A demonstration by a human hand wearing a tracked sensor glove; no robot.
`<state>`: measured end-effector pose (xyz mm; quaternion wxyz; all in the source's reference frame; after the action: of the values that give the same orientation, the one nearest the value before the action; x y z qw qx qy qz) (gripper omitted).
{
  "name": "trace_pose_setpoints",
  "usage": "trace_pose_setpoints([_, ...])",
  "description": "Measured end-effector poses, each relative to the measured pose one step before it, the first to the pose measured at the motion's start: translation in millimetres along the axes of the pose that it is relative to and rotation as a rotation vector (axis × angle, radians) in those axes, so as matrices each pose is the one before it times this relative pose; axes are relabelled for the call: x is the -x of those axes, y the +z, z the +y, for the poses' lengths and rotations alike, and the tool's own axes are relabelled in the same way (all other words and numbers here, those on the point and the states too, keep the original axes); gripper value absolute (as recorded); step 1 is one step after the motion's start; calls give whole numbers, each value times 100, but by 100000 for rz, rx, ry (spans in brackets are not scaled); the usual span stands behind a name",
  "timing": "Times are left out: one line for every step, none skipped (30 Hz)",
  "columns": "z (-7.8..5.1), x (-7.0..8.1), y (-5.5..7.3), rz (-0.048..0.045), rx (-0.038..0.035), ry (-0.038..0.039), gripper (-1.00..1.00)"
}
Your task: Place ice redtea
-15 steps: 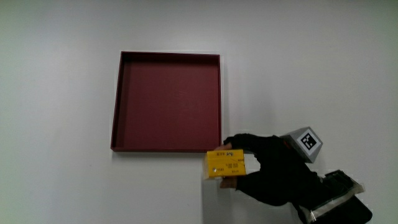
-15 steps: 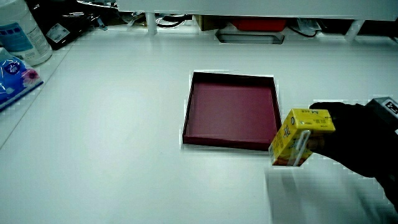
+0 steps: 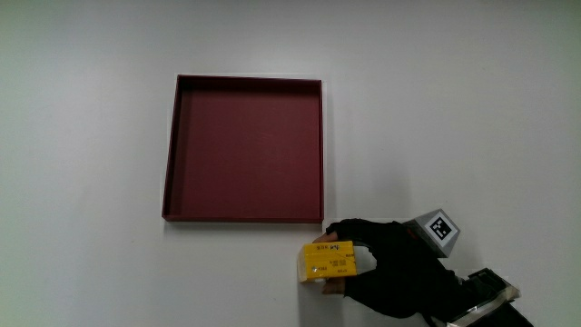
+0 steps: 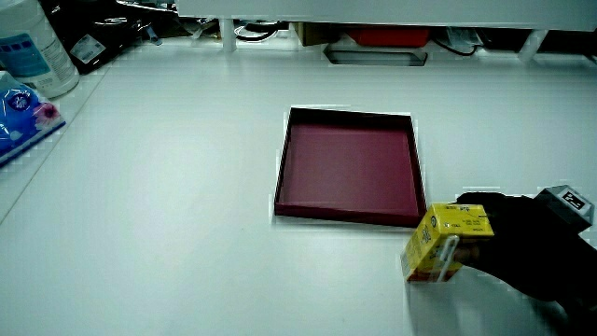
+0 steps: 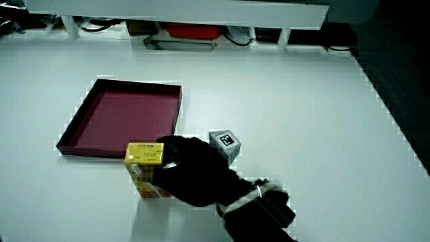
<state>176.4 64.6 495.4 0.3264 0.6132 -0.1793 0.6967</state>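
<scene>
There is one yellow drink carton point(image 3: 329, 262), one dark red tray point(image 3: 243, 150), one hand point(image 3: 399, 272) and one white bottle point(image 4: 26, 51).

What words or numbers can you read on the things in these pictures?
No text here can be quoted.
Yellow carton: dark print on its top face, too small and blurred to read.
Small cube on the hand: a black-and-white square pattern, no letters or numbers.
Bottle at the table's edge in a side view: a pale label, its print blurred.
Blue packet beside the bottle: unreadable.
Dark red tray: no writing visible.
</scene>
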Motion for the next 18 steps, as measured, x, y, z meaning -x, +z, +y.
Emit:
trace_pose_setpoints([105,-76,38,1202,1588,-756,0])
trace_pose_setpoints([108,175,-127,1641,78,537,0])
trace_pose_setpoints([-21,-104,26,-912,-243,-353,0])
trace_pose_setpoints([12,-66,9,-16,375,-38,0])
trace_pose_setpoints([-9,-76,19,-750,244,-47,0])
trace_pose_setpoints([26,103,-65,425,-15,239,0])
trace_pose_setpoints([-31,-15,-29,313,-306,-86,-5])
trace_pose_setpoints([-7,-11,-6,235,2,-575,-10])
trace_pose_setpoints([-10,-150,54,-27,279,-184,-14])
trace_pose_setpoints([7,8,-22,42,-289,148,-19])
trace_pose_setpoints([-14,-70,11,358,65,-455,-24])
trace_pose_setpoints([29,104,-47,530,213,217,-29])
trace_pose_setpoints([-10,-108,45,-317,-230,61,-33])
trace_pose_setpoints([-1,-45,-10,412,-122,-556,-38])
trace_pose_setpoints([34,43,-49,790,258,159,-43])
trace_pose_setpoints([10,1,-30,892,132,-67,-48])
trace_pose_setpoints([-29,-91,45,-412,105,87,-52])
trace_pose_setpoints([-47,-95,43,-98,174,-488,-57])
